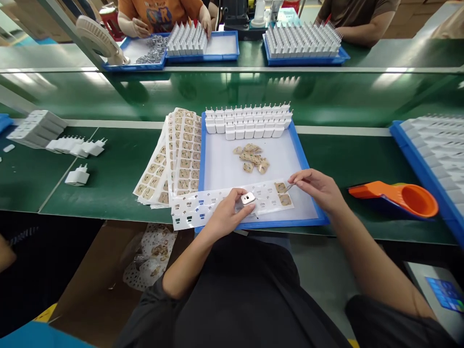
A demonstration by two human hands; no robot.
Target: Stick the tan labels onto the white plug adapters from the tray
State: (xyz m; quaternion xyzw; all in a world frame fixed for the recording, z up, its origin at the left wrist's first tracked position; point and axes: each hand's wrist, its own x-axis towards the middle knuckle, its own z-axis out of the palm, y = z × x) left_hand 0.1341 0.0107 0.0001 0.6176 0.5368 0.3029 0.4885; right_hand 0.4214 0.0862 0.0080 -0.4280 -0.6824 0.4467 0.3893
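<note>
My left hand is closed around a white plug charger, its end face with small dark ports turned up. Pinched in my right hand are thin metal tweezers, their tips at the tan stickers on the right end of a mostly peeled backing sheet. This sheet lies across the front of a blue-rimmed tray, partly beneath my left hand. Crumpled tan pieces are heaped mid-tray. White chargers stand in rows, prongs up, along the tray's back.
Sticker sheets are fanned left of the tray. Further left are more chargers. An orange scoop-like holder and another charger tray are at right. Two people work across the bench. An open carton sits below.
</note>
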